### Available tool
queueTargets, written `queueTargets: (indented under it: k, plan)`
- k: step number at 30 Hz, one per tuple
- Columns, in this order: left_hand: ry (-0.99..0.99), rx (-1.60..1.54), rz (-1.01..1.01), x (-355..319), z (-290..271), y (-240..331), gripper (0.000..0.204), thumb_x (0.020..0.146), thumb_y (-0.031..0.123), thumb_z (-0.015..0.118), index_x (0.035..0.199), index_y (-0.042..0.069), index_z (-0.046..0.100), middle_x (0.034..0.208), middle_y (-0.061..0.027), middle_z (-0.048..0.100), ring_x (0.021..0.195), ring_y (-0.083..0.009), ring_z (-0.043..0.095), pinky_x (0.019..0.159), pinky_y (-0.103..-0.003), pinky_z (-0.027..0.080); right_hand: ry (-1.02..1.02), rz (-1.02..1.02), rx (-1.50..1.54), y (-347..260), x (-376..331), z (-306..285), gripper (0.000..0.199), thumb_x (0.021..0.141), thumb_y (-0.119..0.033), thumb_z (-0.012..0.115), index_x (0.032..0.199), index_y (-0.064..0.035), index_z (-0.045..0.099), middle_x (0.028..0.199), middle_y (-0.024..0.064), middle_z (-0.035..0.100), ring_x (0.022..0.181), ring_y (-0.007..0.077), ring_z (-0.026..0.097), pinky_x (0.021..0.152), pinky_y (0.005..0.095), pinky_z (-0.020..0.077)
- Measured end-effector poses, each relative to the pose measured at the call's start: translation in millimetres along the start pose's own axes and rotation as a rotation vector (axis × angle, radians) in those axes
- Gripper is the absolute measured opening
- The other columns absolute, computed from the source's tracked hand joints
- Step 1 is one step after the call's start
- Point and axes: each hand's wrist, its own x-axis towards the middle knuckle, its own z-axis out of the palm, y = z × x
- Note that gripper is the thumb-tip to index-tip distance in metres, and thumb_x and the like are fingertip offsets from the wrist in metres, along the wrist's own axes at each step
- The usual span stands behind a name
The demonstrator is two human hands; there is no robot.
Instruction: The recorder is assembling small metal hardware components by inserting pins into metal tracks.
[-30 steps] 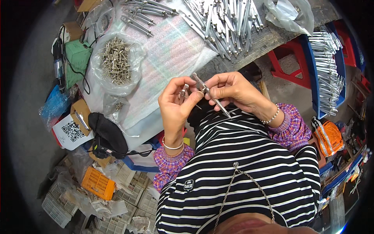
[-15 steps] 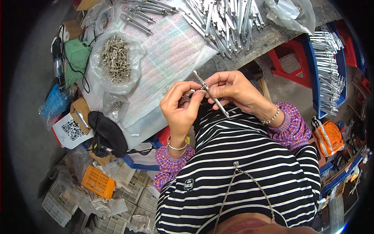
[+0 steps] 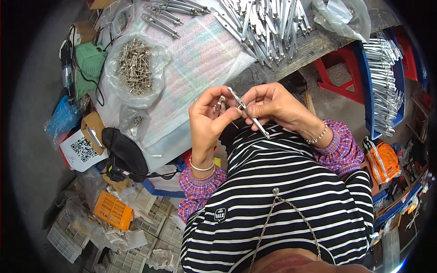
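left hand (image 3: 210,119) shifted closer; both hands pinch metal strip (image 3: 248,113) together, right hand (image 3: 273,103) steadying it for a rivet (image 3: 220,103)

Far left, white square-code label (image 3: 83,150) on a box; clear bag of rivets (image 3: 134,69) above; orange-and-white packet (image 3: 381,160) far right.

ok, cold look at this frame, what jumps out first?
Both hands meet at centre over the striped shirt: the right hand pinches a slim metal bar, and the left hand holds a small rivet-like pin at it. Behind them, a pile of metal bars covers the top of the table, and a clear bag of pins sits upper left.
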Motion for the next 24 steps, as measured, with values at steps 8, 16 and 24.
queueTargets:
  k: [8, 16, 24]
  plan:
    - [-0.226, -0.093, -0.113, 3, -11, -1, 0.025, 0.065, -0.008, 0.071, 0.089, -0.005, 0.064, 0.082, -0.0063, 0.059, 0.071, -0.0100, 0.057, 0.062, -0.019, 0.042, -0.104, 0.141, 0.093, 0, 0, -1, 0.019, 0.078, -0.004, 0.067, 0.093, 0.0037, 0.058, 0.081, 0.0127, 0.064, 0.069, 0.0173, 0.066, 0.059, 0.0275, 0.0580]
    - [-0.262, -0.023, -0.097, 4, -10, -1, 0.023, 0.061, -0.006, 0.074, 0.083, -0.005, 0.066, 0.078, -0.0065, 0.060, 0.066, -0.0085, 0.055, 0.057, -0.019, 0.038, -0.126, 0.178, 0.106, 4, -1, -4, 0.016, 0.077, -0.001, 0.066, 0.091, 0.0039, 0.058, 0.081, 0.0147, 0.064, 0.066, 0.0186, 0.066, 0.058, 0.0293, 0.0587]
    - [-0.311, 0.058, -0.059, 1, -13, 0, 0.025, 0.058, -0.007, 0.075, 0.081, -0.004, 0.067, 0.077, -0.0060, 0.061, 0.063, -0.0063, 0.051, 0.054, -0.018, 0.033, -0.177, 0.292, 0.233, 10, -1, -5, 0.015, 0.076, 0.008, 0.059, 0.090, 0.0044, 0.056, 0.078, 0.0145, 0.063, 0.065, 0.0205, 0.066, 0.055, 0.0318, 0.0592]
